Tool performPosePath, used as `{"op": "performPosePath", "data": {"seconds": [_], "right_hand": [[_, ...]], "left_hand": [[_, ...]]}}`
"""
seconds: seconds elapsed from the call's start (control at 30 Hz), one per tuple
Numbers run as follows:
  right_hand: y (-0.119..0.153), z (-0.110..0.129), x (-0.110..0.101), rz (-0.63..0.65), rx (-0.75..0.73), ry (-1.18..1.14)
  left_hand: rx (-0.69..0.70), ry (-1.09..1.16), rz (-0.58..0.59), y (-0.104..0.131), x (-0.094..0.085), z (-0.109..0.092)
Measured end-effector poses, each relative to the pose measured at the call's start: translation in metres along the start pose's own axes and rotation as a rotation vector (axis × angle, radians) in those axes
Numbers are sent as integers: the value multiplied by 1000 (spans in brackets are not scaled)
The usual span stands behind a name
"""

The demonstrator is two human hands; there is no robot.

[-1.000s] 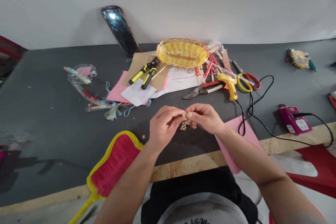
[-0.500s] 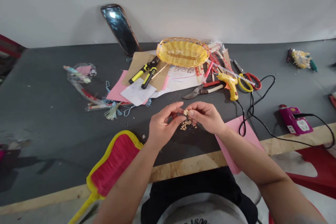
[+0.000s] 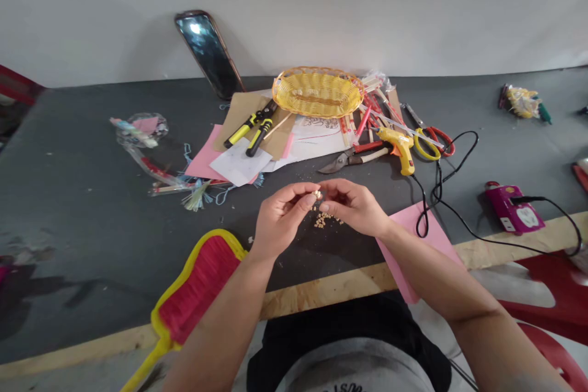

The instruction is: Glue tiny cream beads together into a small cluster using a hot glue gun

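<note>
A small pale cluster [image 3: 316, 195] is pinched between the thumb and fingertips of my left hand [image 3: 285, 214]. My right hand [image 3: 353, 207] is close beside it, its thumb and fingers curled toward the cluster; whether anything is between them is too small to tell. Small tan pieces [image 3: 322, 219] lie scattered on the dark tabletop just below my fingertips. Beyond my hands, pruning shears [image 3: 340, 162] with one red and one white handle lie near a yellow glue gun [image 3: 400, 148].
A yellow woven basket [image 3: 316, 95] sits at the back among sticks, papers and black-yellow pliers [image 3: 260, 125]. A phone [image 3: 209, 52] leans on the wall. Pink paper [image 3: 399, 248] and a purple box [image 3: 514, 208] with a cable are at right, a red-yellow fan-shaped item [image 3: 197, 288] at left.
The pale cluster has shifted left from my right fingertips into my left hand's pinch. My right fingers have drawn slightly left too, closer to my left hand.
</note>
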State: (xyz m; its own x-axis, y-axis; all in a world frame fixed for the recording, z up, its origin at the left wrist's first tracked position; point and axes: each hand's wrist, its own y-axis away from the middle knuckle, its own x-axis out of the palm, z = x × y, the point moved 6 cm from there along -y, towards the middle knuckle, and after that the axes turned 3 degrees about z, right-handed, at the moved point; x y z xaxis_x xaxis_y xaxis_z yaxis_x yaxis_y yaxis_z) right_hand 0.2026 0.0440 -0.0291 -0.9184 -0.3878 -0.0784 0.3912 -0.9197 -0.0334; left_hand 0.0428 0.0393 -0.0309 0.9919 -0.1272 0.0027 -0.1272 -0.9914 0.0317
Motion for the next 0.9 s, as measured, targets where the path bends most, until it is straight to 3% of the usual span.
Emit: {"op": "performPosePath", "data": {"seconds": [0.17,0.37,0.57,0.73,0.83,0.9], "right_hand": [[3,9,-2,-40,-69,168],[6,22,-17,-210,-137,53],[17,54,-46,-317,-160,3],[45,82,-83,-438,-261,77],[58,79,-92,-440,-221,173],[61,64,-90,-393,-136,225]], "left_hand": [[0,6,-24,-2,-2,1],[9,148,-114,-11,-9,10],[17,197,-139,-17,-12,7],[2,176,-142,-19,-12,3],[8,161,-152,-20,-11,0],[31,136,-157,-21,-10,-4]]}}
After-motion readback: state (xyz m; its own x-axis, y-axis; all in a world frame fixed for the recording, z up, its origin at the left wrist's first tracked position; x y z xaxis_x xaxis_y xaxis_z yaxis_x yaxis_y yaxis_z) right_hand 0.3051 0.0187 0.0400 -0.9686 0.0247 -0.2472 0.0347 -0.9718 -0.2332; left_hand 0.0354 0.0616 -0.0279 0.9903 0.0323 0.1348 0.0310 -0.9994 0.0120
